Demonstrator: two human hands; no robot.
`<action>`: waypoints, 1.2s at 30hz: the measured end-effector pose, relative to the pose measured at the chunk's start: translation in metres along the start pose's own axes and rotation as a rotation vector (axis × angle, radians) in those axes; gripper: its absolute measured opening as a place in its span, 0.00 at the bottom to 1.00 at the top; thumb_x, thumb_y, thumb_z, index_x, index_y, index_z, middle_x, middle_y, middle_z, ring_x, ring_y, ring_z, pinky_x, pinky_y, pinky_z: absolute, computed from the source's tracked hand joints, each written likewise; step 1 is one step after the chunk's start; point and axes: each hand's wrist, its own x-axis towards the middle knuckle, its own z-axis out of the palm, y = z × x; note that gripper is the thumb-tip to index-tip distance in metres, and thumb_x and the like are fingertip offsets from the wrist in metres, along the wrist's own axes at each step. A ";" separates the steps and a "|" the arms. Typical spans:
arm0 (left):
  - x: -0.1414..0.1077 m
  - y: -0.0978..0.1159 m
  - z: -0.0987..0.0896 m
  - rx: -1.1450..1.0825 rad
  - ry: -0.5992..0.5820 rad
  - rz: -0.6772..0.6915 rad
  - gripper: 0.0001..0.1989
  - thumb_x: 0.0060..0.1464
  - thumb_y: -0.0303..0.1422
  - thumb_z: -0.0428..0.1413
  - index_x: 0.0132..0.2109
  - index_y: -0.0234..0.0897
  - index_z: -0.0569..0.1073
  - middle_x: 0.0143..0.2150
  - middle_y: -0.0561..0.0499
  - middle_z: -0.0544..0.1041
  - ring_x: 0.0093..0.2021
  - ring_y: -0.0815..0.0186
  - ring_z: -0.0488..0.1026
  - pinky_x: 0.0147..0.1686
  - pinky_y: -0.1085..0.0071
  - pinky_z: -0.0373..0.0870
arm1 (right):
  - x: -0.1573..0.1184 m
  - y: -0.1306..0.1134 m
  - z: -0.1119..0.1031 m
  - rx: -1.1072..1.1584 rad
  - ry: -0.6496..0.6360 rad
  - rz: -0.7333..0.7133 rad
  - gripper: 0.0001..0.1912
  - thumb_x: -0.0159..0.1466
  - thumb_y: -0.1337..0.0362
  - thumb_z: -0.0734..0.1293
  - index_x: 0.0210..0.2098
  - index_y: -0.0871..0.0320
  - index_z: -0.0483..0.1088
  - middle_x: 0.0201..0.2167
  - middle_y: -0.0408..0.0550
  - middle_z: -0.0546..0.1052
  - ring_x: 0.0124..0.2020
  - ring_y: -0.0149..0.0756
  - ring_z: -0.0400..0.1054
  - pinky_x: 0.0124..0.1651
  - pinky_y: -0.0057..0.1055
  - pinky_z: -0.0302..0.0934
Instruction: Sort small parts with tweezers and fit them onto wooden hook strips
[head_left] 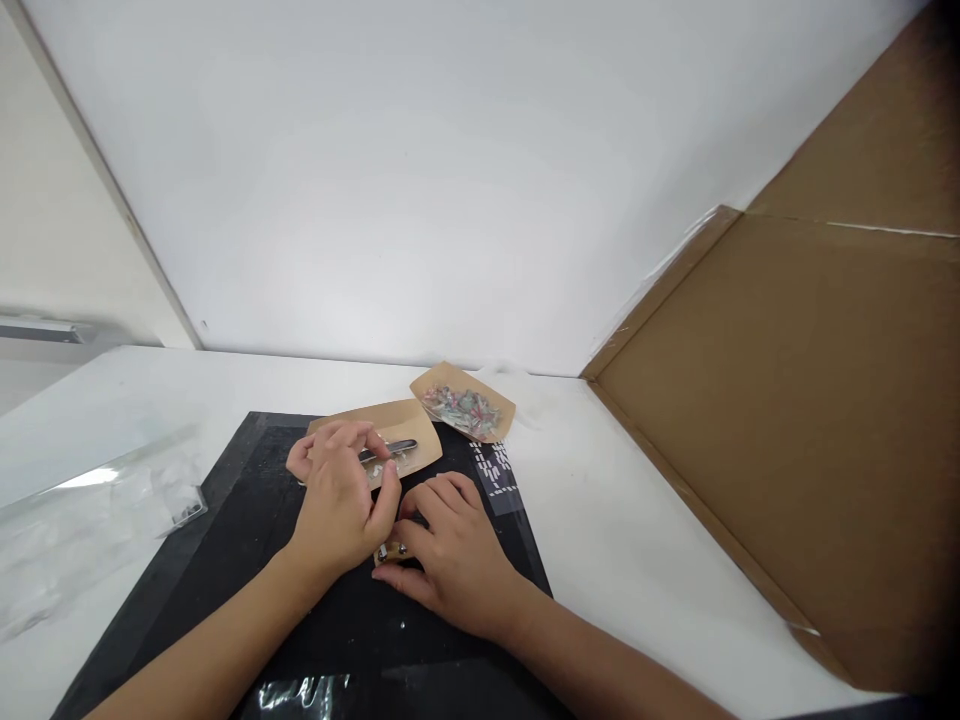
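Note:
My right hand (454, 545) rests low over the black mat, its fingers and thumb closed around a small tan piece (397, 551) with shiny metal bits on it. Most of that piece is hidden under the fingers, so its kind is unclear. My left hand (337, 490) is curled above the near side of a brown paper tray (421, 420), thumb and index tips almost meeting. Whatever sits between those tips is too small to make out. In the tray, close to the left fingertips, lies a slim dark metal tool (401, 446) with several tiny clear pieces nearby.
A second brown paper tray (504, 408) behind holds a heap of small mixed parts (463, 408). White marks cover a dark patch (499, 480) on the black mat (337, 630). Clear plastic bags (97, 520) lie at left. A cardboard sheet (787, 420) stands at right.

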 end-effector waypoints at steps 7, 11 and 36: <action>-0.001 0.001 -0.001 -0.007 -0.008 -0.010 0.16 0.58 0.28 0.55 0.52 0.37 0.61 0.43 0.44 0.77 0.54 0.45 0.68 0.56 0.45 0.54 | -0.001 -0.004 0.009 -0.021 0.021 -0.001 0.14 0.66 0.49 0.72 0.39 0.53 0.74 0.40 0.45 0.74 0.47 0.41 0.63 0.60 0.47 0.51; 0.000 0.001 0.000 -0.010 -0.015 -0.013 0.15 0.57 0.28 0.56 0.51 0.38 0.63 0.43 0.44 0.78 0.54 0.45 0.68 0.56 0.44 0.53 | -0.001 -0.005 0.012 0.005 0.035 0.020 0.11 0.66 0.52 0.72 0.39 0.52 0.74 0.40 0.45 0.74 0.46 0.41 0.63 0.60 0.48 0.51; 0.003 0.003 -0.003 0.000 -0.047 -0.018 0.13 0.58 0.29 0.54 0.50 0.38 0.63 0.40 0.46 0.78 0.49 0.49 0.72 0.53 0.47 0.54 | -0.001 -0.010 0.005 -0.022 0.098 -0.081 0.06 0.70 0.60 0.68 0.45 0.54 0.71 0.43 0.42 0.81 0.53 0.37 0.69 0.71 0.46 0.45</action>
